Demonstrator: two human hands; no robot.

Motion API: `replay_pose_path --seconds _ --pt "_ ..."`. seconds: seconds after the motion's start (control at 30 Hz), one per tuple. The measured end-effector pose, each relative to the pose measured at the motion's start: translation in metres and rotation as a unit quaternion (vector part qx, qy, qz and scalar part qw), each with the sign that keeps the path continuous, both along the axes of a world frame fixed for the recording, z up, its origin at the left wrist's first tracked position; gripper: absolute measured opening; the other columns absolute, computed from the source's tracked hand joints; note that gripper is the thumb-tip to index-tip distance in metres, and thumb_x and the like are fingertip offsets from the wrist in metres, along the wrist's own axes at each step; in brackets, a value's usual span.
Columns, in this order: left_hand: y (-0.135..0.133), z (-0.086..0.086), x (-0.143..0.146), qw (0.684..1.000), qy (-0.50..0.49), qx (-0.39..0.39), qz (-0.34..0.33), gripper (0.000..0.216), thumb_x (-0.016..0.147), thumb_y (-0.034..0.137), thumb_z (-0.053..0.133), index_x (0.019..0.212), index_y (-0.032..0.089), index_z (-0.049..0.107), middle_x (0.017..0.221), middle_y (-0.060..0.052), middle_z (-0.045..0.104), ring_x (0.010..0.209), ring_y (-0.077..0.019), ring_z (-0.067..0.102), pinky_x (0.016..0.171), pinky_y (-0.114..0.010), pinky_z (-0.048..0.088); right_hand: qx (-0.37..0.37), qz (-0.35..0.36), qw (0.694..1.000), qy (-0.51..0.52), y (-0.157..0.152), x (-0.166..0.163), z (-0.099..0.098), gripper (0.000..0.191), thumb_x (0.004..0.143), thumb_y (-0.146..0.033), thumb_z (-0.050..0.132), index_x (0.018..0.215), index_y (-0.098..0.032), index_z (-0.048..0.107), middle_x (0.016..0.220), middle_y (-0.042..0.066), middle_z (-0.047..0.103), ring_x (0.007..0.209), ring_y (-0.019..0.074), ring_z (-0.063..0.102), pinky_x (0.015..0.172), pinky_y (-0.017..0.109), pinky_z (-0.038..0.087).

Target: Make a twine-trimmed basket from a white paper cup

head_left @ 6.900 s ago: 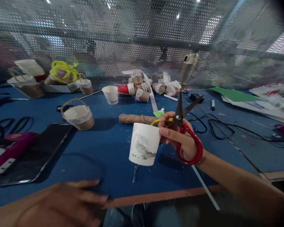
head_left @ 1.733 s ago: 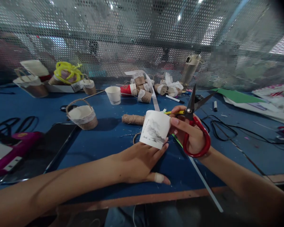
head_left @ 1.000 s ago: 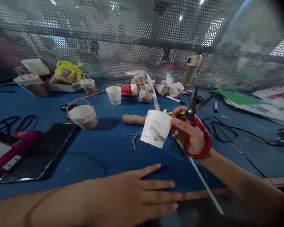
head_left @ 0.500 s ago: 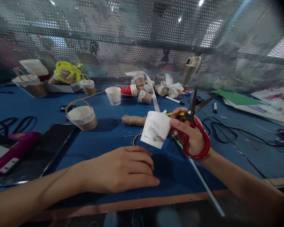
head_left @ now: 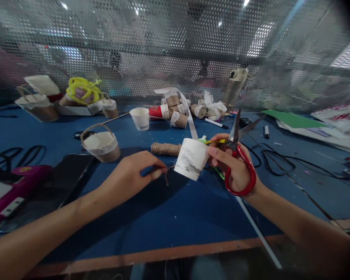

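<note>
My right hand (head_left: pixel 236 165) pinches the rim side of a white paper cup (head_left: pixel 191 159) printed with a grey landscape. Red-handled scissors (head_left: pixel 241 171) hang on the same hand, their blades spread and pointing up. A yellow stick-like piece (head_left: pixel 217 141) passes by its fingers. To the left of the cup, thumb and forefinger of my left hand (head_left: pixel 141 169) are pinched together at a short brown twine end (head_left: pixel 167 178). A roll of twine (head_left: pixel 165 149) lies just behind, partly covered by the cup.
A twine-handled basket cup (head_left: pixel 105 146) stands left, near a phone (head_left: pixel 72 171) and a magenta glue gun (head_left: pixel 32 182). Another paper cup (head_left: pixel 140 118) and a pile of wrapped cups (head_left: pixel 177 118) are farther back. Black cable (head_left: pixel 280 161) lies right; a perforated metal screen (head_left: pixel 163 50) closes the back.
My left hand has lifted from lying on the table, moved left and back, and pinched the twine end. The right hand holds the cup and scissors almost in place.
</note>
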State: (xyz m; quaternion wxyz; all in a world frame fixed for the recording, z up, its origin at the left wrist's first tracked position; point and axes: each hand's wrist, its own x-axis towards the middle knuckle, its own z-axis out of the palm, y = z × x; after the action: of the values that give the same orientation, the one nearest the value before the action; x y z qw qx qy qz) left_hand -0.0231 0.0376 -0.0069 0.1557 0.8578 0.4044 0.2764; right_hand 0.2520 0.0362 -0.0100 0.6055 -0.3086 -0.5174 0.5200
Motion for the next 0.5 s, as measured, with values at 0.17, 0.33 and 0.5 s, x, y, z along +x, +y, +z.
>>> replay_pose_path --seconds 0.17,0.33,0.5 --pt "0.000 -0.007 0.002 0.986 0.148 0.034 -0.065 0.022 0.100 0.022 0.051 0.108 0.017 0.071 0.107 -0.010 0.075 0.103 -0.0263 0.064 0.091 -0.041 0.053 0.019 0.019 0.999 -0.022 -0.002 0.000 -0.002 0.018 0.082 -0.020 0.081 0.097 -0.025 0.071 0.081 -0.004 0.066 0.057 0.0072 0.057 0.056 0.021 0.051" --pt "-0.003 -0.008 0.002 0.989 0.135 0.026 -0.063 0.023 0.100 0.025 0.053 0.115 0.018 0.069 0.133 -0.012 0.067 0.128 -0.0314 0.055 0.111 -0.053 0.041 0.040 0.057 0.996 -0.057 -0.006 0.000 0.000 0.017 0.085 -0.019 0.080 0.097 -0.024 0.070 0.082 -0.004 0.067 0.060 0.0065 0.058 0.058 0.020 0.051" --pt "-0.011 0.001 0.008 0.984 -0.054 -0.171 -0.003 0.030 0.105 0.041 0.044 0.122 0.023 0.062 0.123 -0.006 0.071 0.113 -0.0255 0.067 0.100 -0.041 0.052 0.033 0.096 0.992 -0.080 -0.011 -0.003 0.003 0.019 0.085 -0.019 0.080 0.099 -0.023 0.068 0.081 -0.003 0.069 0.064 0.0078 0.063 0.062 0.020 0.054"
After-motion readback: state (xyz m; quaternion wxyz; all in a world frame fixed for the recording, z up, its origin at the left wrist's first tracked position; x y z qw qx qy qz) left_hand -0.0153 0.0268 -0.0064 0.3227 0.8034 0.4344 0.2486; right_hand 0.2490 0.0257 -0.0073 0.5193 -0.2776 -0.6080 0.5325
